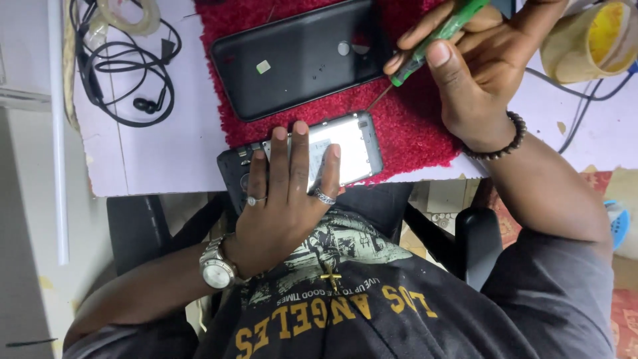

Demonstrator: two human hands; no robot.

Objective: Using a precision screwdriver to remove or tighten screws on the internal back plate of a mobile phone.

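My left hand lies flat on an opened phone with a silver inner frame, pressing it onto a red mat at the table's near edge. My right hand grips a green-handled screwdriver; its thin tip points down toward the phone's upper right corner. A black phone back cover lies on the mat just beyond the opened phone. I wear rings and a silver watch on the left, a bead bracelet on the right.
Black earphones and coiled cable lie on the white table at left, beside a tape roll. A yellow cup stands at top right with cables near it. Chair armrests flank my lap.
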